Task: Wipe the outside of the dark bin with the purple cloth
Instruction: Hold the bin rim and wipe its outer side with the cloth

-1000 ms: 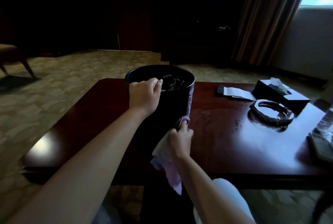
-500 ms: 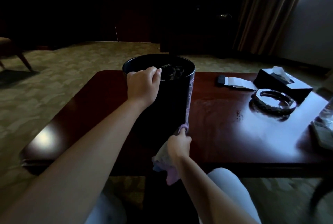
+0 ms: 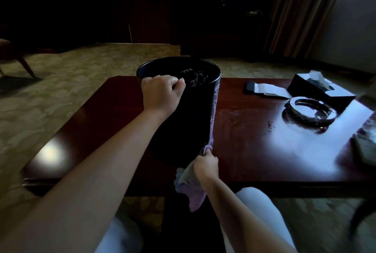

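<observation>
Two bare hands work on the dark bin, which stands upright on the near left part of the reddish wooden table. The left hand is on the near side of the bin's rim, with its fingers curled over the edge and gripping it. The right hand is low, at the bottom right of the bin's outer wall, close to the table surface. Its fingers are closed around the purple cloth and push a bunched part of it against the wall of the bin; the rest of the cloth hangs down below the hand, over the near edge of the table. On the shiny right side of the bin there is a faint purple reflection. Inside the bin a crumpled black liner shows near the top.

On the right part of the table lie a round glass ashtray, a dark tissue box with a white tissue coming out, and a small dark object with white paper beside it. These are well apart from the bin. The floor is a patterned carpet, and a curtain hangs at the far right
</observation>
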